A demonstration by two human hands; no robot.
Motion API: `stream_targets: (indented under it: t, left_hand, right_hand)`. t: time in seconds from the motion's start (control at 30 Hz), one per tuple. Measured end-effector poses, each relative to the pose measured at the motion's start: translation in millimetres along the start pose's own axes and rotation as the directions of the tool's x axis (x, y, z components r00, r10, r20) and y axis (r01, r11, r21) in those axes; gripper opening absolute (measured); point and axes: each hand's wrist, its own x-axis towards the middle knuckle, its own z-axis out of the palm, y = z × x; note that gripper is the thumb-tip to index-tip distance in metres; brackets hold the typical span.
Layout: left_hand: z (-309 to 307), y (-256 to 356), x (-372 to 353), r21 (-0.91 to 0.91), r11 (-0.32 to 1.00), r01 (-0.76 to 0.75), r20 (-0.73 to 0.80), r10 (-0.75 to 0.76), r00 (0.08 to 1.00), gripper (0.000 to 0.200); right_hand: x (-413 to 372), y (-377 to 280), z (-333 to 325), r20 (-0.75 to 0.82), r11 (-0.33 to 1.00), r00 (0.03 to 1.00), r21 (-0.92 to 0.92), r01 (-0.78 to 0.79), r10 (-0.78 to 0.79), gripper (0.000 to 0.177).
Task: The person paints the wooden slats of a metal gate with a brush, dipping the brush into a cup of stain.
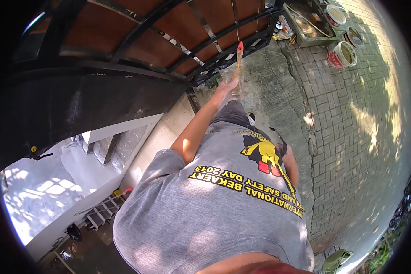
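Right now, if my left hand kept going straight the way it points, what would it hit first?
Probably the black metal gate: your left hand holds a paintbrush aimed at its lower bars, though depth is hard to judge.

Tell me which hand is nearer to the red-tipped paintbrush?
Left. The left hand holds the paintbrush by its lower end, close to the black gate. The right arm is bent beside the grey shirt, well apart from the brush; its hand is hidden.

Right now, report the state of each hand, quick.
Left hand: closed grip on a paintbrush.
Right hand: hidden behind the grey shirt, so its state cannot be told.
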Motion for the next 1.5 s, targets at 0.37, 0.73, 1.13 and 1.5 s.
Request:
stream_targets:
  t: [0.37,0.73,1.13,1.5]
  left_hand:
    - [-9.4,-9.1,-3.3,-0.016,1.000,-0.014,-0.006,0.014,1.000,0.061]
    - [8.6,-21.8,-15.9,0.062,0.998,0.008,-0.046,-0.005,0.999,0.053]
    - [-12.2,-29.0,-32.0,0.023,0.999,-0.037,-0.146,0.040,0.988,0.052]
    - [-17.6,-35.3,-28.9,0.088,0.996,-0.014,-0.127,0.025,0.992,0.051]
  right_hand:
    - [-47.9,-35.6,-31.6,0.359,0.817,0.928,0.505,-0.279,0.095,0.058]
    - [-44.7,-26.4,-10.0,0.162,0.985,0.973,0.009,-0.171,0.167,0.045]
    - [-82.6,-21.7,-38.2,0.060,0.996,0.997,-0.064,0.058,-0.054,0.066]
    - [-93.1,-64.6,-30.1,0.194,0.772,0.907,-0.477,0.420,-0.373,0.050]
